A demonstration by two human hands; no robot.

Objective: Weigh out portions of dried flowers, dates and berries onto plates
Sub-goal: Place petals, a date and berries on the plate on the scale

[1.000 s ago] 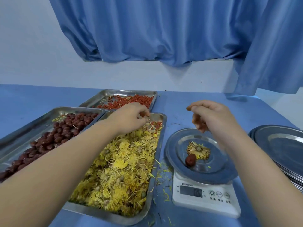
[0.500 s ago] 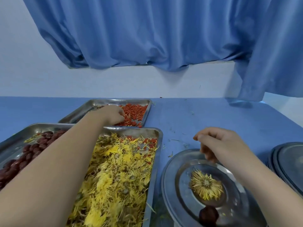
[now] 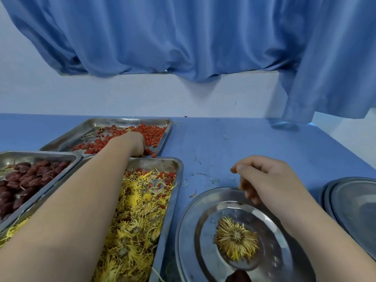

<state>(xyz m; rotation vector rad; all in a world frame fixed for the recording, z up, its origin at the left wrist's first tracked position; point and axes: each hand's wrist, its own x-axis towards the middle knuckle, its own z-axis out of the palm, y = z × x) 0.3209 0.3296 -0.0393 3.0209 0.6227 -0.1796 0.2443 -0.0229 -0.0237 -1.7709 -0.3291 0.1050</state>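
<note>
At the far left of the desk (image 3: pixel 234 143), the left hand (image 3: pixel 135 143) dips knuckles-up into the shallow steel berry tray (image 3: pixel 130 120) among small, wrinkled red berries (image 3: pixel 151 133), presumably to pinch up a portion, though its buried fingertips hide whether they grip any. Toward the front edge, the right hand (image 3: pixel 268 180) hovers loosely curled, nothing seen in it, over the far rim of the shiny round plate (image 3: pixel 186 231), likely waiting beside the spiky yellow dried flower (image 3: pixel 236 239) and dark date (image 3: pixel 239 277) lying there.

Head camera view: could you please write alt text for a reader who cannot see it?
The left hand reaches into the far tray of red berries, while the right hand hovers loosely curled over a steel plate holding one dried flower and a date.
</note>
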